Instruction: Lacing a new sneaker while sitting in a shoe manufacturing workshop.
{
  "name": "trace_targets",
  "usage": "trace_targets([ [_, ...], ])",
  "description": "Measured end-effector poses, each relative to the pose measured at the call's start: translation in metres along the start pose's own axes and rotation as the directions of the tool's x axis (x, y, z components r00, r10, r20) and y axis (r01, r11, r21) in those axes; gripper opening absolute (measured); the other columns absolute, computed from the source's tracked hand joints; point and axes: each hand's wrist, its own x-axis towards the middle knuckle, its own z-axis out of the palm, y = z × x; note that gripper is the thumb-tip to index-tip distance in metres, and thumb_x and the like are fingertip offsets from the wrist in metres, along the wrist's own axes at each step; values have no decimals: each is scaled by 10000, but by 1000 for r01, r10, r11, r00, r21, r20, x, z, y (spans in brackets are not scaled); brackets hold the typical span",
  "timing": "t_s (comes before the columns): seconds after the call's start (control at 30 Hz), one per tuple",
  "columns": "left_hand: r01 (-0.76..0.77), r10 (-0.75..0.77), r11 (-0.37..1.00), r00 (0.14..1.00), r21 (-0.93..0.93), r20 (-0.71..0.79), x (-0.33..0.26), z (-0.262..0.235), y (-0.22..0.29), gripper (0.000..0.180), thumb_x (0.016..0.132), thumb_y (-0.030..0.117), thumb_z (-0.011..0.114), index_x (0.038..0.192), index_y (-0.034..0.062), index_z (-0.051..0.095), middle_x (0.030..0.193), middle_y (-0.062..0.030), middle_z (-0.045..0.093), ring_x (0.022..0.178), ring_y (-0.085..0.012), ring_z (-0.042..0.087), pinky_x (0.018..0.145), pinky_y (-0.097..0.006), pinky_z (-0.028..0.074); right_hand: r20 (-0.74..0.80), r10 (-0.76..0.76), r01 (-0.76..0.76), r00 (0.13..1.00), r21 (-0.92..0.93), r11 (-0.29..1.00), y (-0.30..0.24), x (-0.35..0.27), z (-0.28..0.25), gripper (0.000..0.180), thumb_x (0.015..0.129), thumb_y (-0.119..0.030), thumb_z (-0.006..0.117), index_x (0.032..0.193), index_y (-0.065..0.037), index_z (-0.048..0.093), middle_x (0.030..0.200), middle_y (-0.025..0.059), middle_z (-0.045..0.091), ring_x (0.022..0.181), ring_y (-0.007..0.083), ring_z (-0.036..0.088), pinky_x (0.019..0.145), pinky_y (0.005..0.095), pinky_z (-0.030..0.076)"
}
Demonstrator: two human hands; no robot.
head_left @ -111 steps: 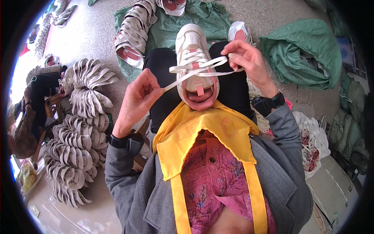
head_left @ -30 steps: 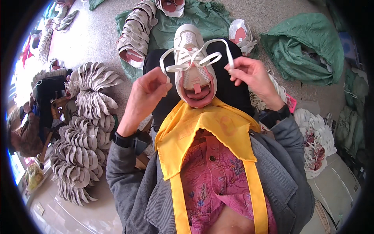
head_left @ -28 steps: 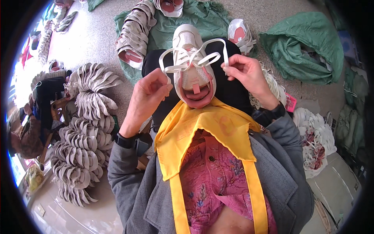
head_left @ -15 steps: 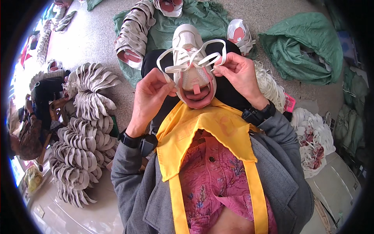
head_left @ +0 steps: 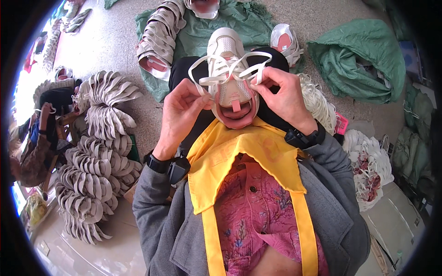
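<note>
A cream-and-pink sneaker (head_left: pixel 225 44) rests between my knees, its toe pointing away from me and its pink-lined opening toward me. White laces cross over its tongue and arch out to both sides. My left hand (head_left: pixel 182 108) pinches the left lace end (head_left: pixel 197 86) beside the collar. On the other side, my right hand (head_left: pixel 285 99) has the right lace end (head_left: pixel 259 75) between thumb and fingertips, close to the eyelets. A yellow apron (head_left: pixel 244 142) covers my lap just below the heel.
Stacked shoe uppers (head_left: pixel 99 170) lie at my left, with another row (head_left: pixel 159 37) on a green sheet (head_left: pixel 221 32) ahead. A bundle of white laces (head_left: pixel 317 99) and a green sack (head_left: pixel 357 60) are on the right. Another person's arm (head_left: pixel 43 117) shows at the far left.
The sneaker sits slightly further right in view, along with both hands. The right lace loop hangs a little lower and flatter. Each hand keeps its pinch. The other person's hand has risen.
</note>
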Motion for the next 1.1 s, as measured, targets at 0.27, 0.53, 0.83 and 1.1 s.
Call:
trace_targets([
  [0.27, -50, 48, 997, 998, -55, -37, 3, 0, -6, 101, 968, -27, 659, 959, 15, 567, 1019, -79, 696, 916, -130, 695, 836, -274, 580, 25, 158, -158, 987, 318, 935, 19, 1, 3, 101, 914, -21, 736, 980, 16, 670, 872, 30, 728, 785, 58, 673, 713, 233, 560],
  [0.53, -125, 122, 992, 988, -20, -95, 11, 6, -15, 125, 944, -66, 669, 942, 4, 565, 988, -78, 709, 902, -119, 692, 830, -265, 579, 51, 176, -183, 983, 283, 942, 23, -5, 1, 108, 916, -31, 738, 972, 13, 657, 866, 24, 707, 793, 55, 664, 714, 228, 552],
  [0.83, -97, 141, 953, 980, 286, -138, 14, 8, -12, 133, 916, -80, 673, 881, -7, 567, 917, -53, 699, 852, -87, 677, 778, -250, 575, 63, 183, -194, 981, 285, 939, 23, -7, -2, 97, 921, -22, 728, 967, 16, 652, 871, 28, 705, 809, 57, 664, 728, 232, 553],
  [1.1, -443, 507, 544, 850, 713, 142, 11, 25, 15, 154, 802, -101, 632, 887, 12, 572, 791, -135, 557, 693, -342, 610, 621, -376, 495, 75, 173, -187, 982, 280, 942, 22, -8, -3, 97, 922, -17, 727, 963, 22, 648, 878, 31, 702, 816, 64, 669, 747, 240, 561],
])
